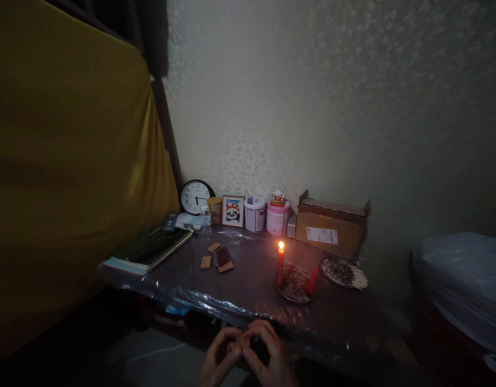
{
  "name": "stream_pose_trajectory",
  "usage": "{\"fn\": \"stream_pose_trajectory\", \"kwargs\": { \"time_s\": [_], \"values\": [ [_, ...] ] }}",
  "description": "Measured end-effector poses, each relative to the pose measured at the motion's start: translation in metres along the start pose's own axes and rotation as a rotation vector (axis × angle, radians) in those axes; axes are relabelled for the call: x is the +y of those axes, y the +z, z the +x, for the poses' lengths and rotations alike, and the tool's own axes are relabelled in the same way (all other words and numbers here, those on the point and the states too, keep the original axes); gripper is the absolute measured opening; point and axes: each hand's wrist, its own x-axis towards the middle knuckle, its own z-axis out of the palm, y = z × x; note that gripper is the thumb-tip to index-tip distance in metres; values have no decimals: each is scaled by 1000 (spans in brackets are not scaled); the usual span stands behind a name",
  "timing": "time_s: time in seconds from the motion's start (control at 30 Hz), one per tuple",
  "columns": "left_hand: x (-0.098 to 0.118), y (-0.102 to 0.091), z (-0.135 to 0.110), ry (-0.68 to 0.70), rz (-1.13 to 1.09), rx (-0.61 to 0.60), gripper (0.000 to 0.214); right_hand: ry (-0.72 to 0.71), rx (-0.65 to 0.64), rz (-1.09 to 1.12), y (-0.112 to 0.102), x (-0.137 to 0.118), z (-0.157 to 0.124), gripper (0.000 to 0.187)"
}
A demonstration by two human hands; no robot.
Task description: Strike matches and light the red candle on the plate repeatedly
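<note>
My left hand (219,356) and my right hand (270,352) meet just off the table's front edge, thumbs and fingers bent toward each other. Pinched between their fingertips is a small brown matchbox (243,340), mostly covered and dim. Several similar small boxes (221,257) lie in a loose pile on the table, some showing dark sides, with one box (206,262) apart at the left. A lit red candle (281,267) stands upright on a metal plate (295,298) strewn with dark bits. Beside it on that plate is a shorter red candle piece (313,279), tilted and unlit.
Another plate (332,277) at right holds dark-tipped sticks. Along the wall stand a clock (196,197), a cup (214,210), a panda picture (233,211), two tubs (255,215) and a cardboard box (328,228). A large book (151,250) lies left, by a yellow curtain (78,161).
</note>
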Motion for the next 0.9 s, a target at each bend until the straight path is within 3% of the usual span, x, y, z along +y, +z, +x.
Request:
{"fn": "stream_pose_trajectory", "kwargs": {
  "time_s": [0.2, 0.53, 0.77, 0.9],
  "values": [
    [1, -4, 1, -35, 4, -68, 30, -13, 6, 11, 0, 0, 0, 10],
    [-1, 1, 0, -13, -1, 12, 33, -16, -2, 18, -1, -1, 0, 8],
    [2, -2, 2, -42, 33, -69, 31, -22, 6, 3, -2, -2, -1, 9],
    [0, -2, 1, -24, 10, -24, 33, -22, 6, 2, -2, -1, -1, 10]
  ]
}}
